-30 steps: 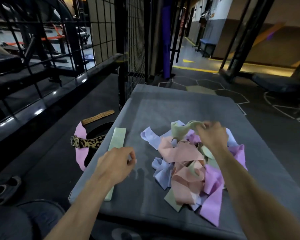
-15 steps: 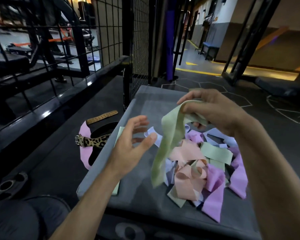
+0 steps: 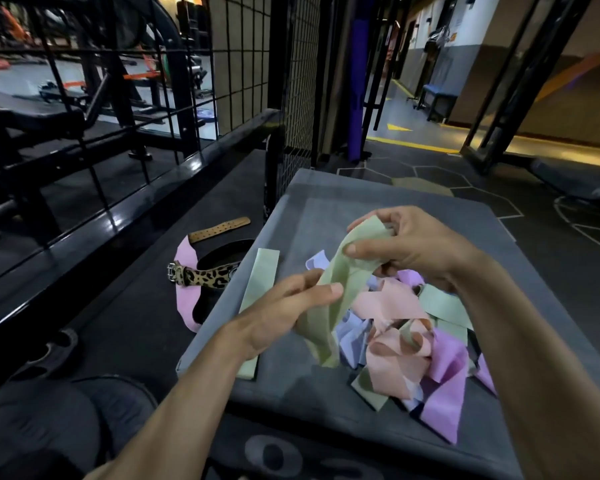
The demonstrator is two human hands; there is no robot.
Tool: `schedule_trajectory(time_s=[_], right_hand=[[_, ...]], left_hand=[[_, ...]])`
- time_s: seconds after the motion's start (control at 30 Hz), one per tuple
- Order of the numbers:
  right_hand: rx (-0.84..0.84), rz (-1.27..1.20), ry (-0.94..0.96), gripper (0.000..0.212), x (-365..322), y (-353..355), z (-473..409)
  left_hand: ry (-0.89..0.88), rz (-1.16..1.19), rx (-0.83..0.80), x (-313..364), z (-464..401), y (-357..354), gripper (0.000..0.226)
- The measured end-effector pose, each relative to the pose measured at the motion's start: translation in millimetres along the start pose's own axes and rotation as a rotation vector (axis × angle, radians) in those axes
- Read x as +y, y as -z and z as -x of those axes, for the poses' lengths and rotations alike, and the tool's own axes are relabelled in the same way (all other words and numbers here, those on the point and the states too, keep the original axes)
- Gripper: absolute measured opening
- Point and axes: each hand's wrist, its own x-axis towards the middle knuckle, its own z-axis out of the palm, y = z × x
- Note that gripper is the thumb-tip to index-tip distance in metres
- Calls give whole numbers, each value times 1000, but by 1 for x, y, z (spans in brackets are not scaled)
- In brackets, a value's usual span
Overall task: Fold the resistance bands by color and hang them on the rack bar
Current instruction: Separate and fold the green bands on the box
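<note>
A pale green resistance band [image 3: 329, 306] hangs between both hands above the grey padded box [image 3: 326, 209]. My right hand [image 3: 406, 247] pinches its upper end. My left hand [image 3: 284, 313] grips it lower down, thumb on the front. Its loose tail drops to the box top. Under my right forearm lies a tangled pile of bands [image 3: 409, 344] in peach, lilac, pink-purple and green. One folded green band [image 3: 260, 282] lies flat along the box's left edge, partly hidden by my left hand.
On the dark floor left of the box lie a leopard-print belt [image 3: 205, 277], a pink band [image 3: 184, 289] and a tan leather strap [image 3: 219, 228]. A black rack bar [image 3: 118, 216] with wire grid runs along the left. A weight plate [image 3: 45, 351] sits near my knee.
My right hand pulled a green band up out of the pile. My left hand rose from the folded band at the box edge and closed on the lifted band's middle.
</note>
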Motion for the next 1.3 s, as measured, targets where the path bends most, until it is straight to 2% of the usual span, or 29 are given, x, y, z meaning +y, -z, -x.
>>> schedule_trajectory(time_s=[0.1,0.2,0.27,0.33,0.5,0.6,0.7,0.83,0.93,0.97,1.03,1.13,1.2,1.3], right_hand=[[34,-39,12,21,5,3,-2],[50,-75,28,13,11,6,-4],[60,-81,37,14,14,7,-6],[50,-109,51,18,15,7,-7],[-70,-250,41,27,13,5,-2],[-48,-324,57,28,11,-1,-3],[49,-362,104,27,11,-5,-6],[275,-507,146,24,12,-3,-10],[468,-573,132,22,17,3,-13],[532,-575,117,21,22,5,-14],[641,-507,76,20,32,10,-16],[671,-360,-16,19,46,19,-15],[588,-281,-89,19,53,21,-11],[357,-24,-200,16,67,17,-5]], left_hand=[[87,24,93,-5,-6,3,32],[150,140,61,-13,-10,9,48],[133,154,96,-15,-12,10,44],[75,114,133,-15,-13,11,35],[12,-36,72,-11,-8,4,28],[-23,-133,40,-16,-10,5,28],[-9,-215,-10,-23,-10,9,22],[117,-353,-182,-35,-11,14,22],[244,-529,-196,-45,-15,24,44],[292,-514,-160,-48,-15,28,38],[314,-439,0,-50,-16,38,7],[173,-326,433,-43,-17,49,14],[52,-322,687,-37,-16,57,9],[-131,-387,848,-26,-8,61,16]])
